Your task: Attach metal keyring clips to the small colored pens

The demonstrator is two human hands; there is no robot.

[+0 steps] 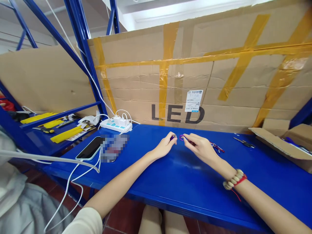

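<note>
Head camera looks down, close over blue table (170, 182).

Cream short sleeve (85, 222) on the left arm, beaded bracelet (234, 179) (red cord) at the right wrist

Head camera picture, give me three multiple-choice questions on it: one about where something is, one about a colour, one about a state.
1. Where does the phone lie?
A. on the table's left end
B. in the open box
C. under the right hand

2. What colour is the power strip?
A. black
B. white
C. yellow

3. How are the hands placed?
A. both flat on the table
B. one out of view
C. left hand and right hand close together, fingertips pinching small purple pieces

Answers:
1 A, the phone lies at the left end, cable attached.
2 B, the strip and its plugs are white.
3 C, both hands meet at mid-table with fingertips closed on the pieces.
</note>
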